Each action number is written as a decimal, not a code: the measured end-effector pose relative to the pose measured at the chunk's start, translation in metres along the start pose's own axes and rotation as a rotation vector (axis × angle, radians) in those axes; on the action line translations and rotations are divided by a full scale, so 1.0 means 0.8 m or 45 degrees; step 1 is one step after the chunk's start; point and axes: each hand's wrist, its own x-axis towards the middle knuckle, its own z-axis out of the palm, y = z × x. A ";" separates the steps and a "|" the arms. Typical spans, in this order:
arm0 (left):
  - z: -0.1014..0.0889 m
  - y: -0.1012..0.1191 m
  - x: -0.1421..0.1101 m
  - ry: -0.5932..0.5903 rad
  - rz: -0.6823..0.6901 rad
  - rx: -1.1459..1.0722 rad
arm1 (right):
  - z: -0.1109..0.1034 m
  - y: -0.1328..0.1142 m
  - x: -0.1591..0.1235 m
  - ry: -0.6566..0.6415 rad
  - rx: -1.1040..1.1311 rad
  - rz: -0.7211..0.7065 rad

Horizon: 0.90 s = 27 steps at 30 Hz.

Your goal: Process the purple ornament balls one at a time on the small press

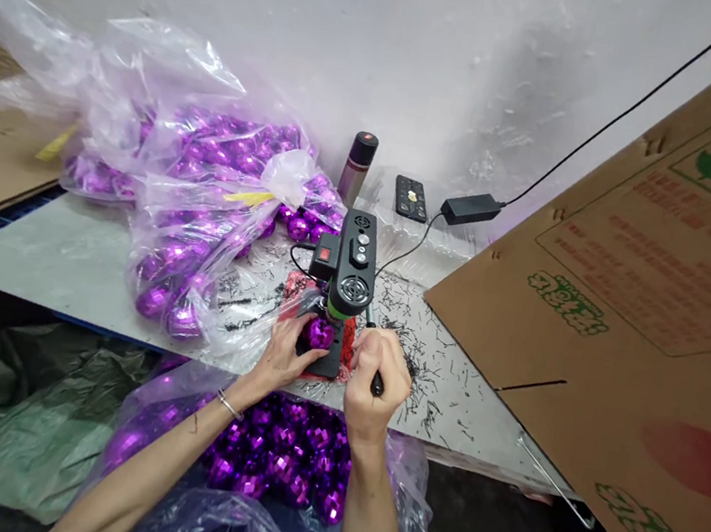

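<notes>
A small black bench press (pixel 357 257) with round grilles and a red switch stands near the middle of the table. Under its head sits a shiny purple faceted ball (pixel 320 333). The thumb and fingers of my left hand (pixel 284 350) hold this ball from the left, above the black base (pixel 330 364). My right hand (pixel 379 376) is wrapped round the black handle (pixel 377 386) of the press lever, to the right of the ball. In my lap an open clear bag (pixel 130 410) holds many more purple balls (pixel 284 455).
Clear bags (pixel 171 178) of purple balls lie at left on the table. Behind the press are a dark bottle (pixel 357 166), a phone (pixel 411 198) and a power adapter (pixel 471 209) with its cable. Thin black scraps (pixel 429 352) litter the tabletop. A large cardboard box (pixel 605 255) leans at right.
</notes>
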 end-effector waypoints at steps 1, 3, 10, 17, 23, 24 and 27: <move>0.000 0.000 0.000 -0.015 0.040 0.026 | 0.000 0.000 0.000 -0.002 -0.005 0.000; 0.002 -0.001 0.001 -0.025 0.077 0.061 | -0.001 0.000 0.001 -0.003 -0.005 0.004; 0.003 -0.005 0.009 -0.056 0.022 0.007 | -0.002 0.005 -0.008 -0.014 -0.008 -0.030; 0.003 -0.005 0.007 -0.056 -0.040 -0.117 | 0.009 0.040 -0.043 0.025 -0.065 -0.212; 0.002 -0.003 0.008 -0.067 -0.071 -0.149 | 0.015 0.056 -0.057 0.039 -0.033 -0.191; 0.002 -0.003 0.008 -0.067 -0.073 -0.150 | 0.015 0.057 -0.058 0.045 -0.029 -0.195; 0.002 -0.003 0.007 -0.053 -0.062 -0.152 | 0.016 0.061 -0.062 0.058 -0.039 -0.210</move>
